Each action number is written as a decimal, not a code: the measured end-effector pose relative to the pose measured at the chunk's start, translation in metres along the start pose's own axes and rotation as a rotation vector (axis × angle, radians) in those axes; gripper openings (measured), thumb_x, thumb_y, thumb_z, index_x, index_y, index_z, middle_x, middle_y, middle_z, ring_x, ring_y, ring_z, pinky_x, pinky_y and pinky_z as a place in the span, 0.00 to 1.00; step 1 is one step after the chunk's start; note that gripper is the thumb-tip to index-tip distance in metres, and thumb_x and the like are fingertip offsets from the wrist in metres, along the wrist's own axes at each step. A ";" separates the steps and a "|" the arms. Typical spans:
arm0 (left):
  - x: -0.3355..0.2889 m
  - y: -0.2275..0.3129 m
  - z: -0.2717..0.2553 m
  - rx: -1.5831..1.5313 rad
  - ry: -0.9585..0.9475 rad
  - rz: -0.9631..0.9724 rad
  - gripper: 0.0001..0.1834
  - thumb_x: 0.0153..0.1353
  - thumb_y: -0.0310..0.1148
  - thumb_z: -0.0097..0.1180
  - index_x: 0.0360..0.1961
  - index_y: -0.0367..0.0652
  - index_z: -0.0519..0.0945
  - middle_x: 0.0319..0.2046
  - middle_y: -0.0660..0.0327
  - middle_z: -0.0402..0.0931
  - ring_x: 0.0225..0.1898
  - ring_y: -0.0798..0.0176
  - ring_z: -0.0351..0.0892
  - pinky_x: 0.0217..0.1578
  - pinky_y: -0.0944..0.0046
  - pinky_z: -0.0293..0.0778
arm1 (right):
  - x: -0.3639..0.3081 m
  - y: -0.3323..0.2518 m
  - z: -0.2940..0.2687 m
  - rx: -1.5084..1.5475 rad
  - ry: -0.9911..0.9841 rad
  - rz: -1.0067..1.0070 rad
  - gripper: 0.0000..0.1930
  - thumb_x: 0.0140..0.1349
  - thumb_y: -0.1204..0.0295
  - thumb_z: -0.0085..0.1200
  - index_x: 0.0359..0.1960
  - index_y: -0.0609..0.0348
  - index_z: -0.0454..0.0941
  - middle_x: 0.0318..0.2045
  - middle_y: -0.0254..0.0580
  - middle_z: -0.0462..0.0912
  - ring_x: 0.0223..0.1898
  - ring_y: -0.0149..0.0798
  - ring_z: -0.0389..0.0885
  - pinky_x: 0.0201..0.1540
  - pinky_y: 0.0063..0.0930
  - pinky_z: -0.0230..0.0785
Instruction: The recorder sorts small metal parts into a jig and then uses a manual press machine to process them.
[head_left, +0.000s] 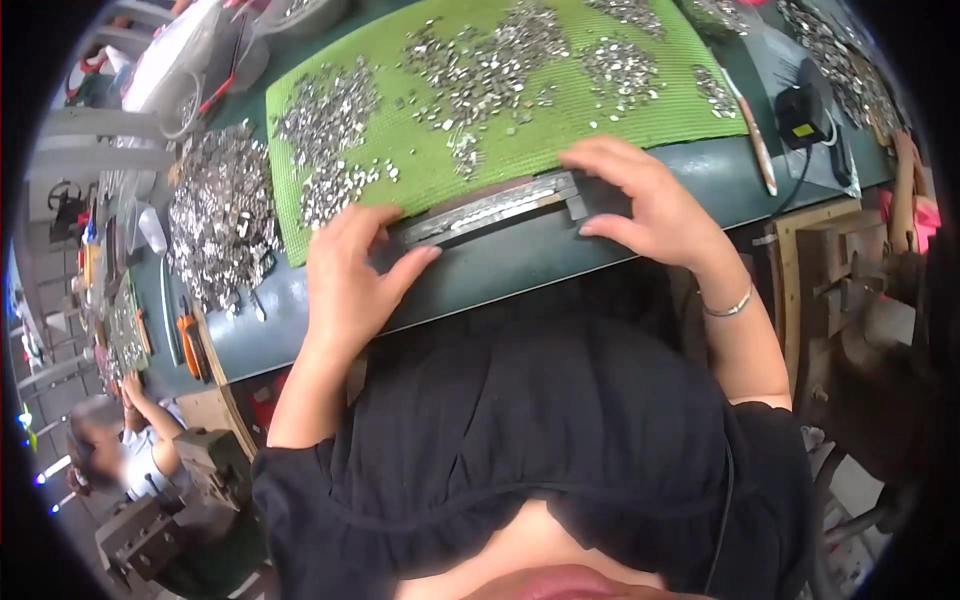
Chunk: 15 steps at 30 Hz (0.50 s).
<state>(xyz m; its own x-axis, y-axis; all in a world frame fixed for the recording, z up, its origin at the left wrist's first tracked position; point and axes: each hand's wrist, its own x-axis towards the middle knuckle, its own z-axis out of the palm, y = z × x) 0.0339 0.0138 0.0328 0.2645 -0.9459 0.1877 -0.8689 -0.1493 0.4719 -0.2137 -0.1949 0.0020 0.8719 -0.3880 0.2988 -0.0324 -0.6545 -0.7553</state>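
A long narrow metal bar (490, 213), with a row of small shiny pieces along it, lies at the near edge of a green ribbed mat (420, 170). My left hand (350, 265) curls round its left end, thumb on the near side and fingers on the far side. At the other end, my right hand (655, 200) spans the bar in the same way, next to a small dark grey block (576, 206). Both palms hide the bar's ends. Many small silvery metal pieces (490, 60) lie in loose patches on the mat.
Left of the mat rises a large heap of metal pieces (225, 215), with orange-handled pliers (188, 335) nearer me. On the right are a white-and-brown stick-like tool (755, 140) and a black power adapter (805, 115) with a cable. Another person (125, 450) sits at lower left.
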 end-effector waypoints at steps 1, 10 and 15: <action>0.001 -0.004 0.002 -0.076 -0.049 -0.005 0.19 0.49 0.37 0.74 0.38 0.39 0.82 0.23 0.60 0.75 0.25 0.57 0.76 0.30 0.59 0.71 | 0.002 0.001 -0.002 -0.012 -0.044 -0.041 0.33 0.44 0.76 0.71 0.56 0.64 0.75 0.49 0.47 0.78 0.50 0.48 0.77 0.53 0.36 0.70; 0.012 -0.002 0.005 0.087 -0.159 0.120 0.16 0.50 0.32 0.73 0.36 0.37 0.80 0.20 0.53 0.76 0.22 0.50 0.77 0.27 0.56 0.72 | -0.005 0.027 0.011 0.089 0.077 -0.192 0.27 0.38 0.70 0.76 0.44 0.63 0.81 0.44 0.47 0.80 0.46 0.52 0.80 0.49 0.40 0.74; 0.045 0.035 0.010 0.054 -0.174 0.295 0.14 0.49 0.30 0.73 0.33 0.37 0.80 0.19 0.56 0.74 0.21 0.55 0.75 0.27 0.61 0.70 | -0.056 0.000 -0.022 0.263 0.107 0.041 0.24 0.46 0.77 0.71 0.45 0.67 0.75 0.40 0.48 0.80 0.40 0.45 0.84 0.42 0.35 0.77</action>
<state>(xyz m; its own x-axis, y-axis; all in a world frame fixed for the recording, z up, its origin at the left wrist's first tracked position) 0.0109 -0.0365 0.0494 -0.0728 -0.9848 0.1579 -0.9194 0.1276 0.3720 -0.2735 -0.1875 -0.0022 0.8156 -0.4862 0.3138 0.0730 -0.4516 -0.8892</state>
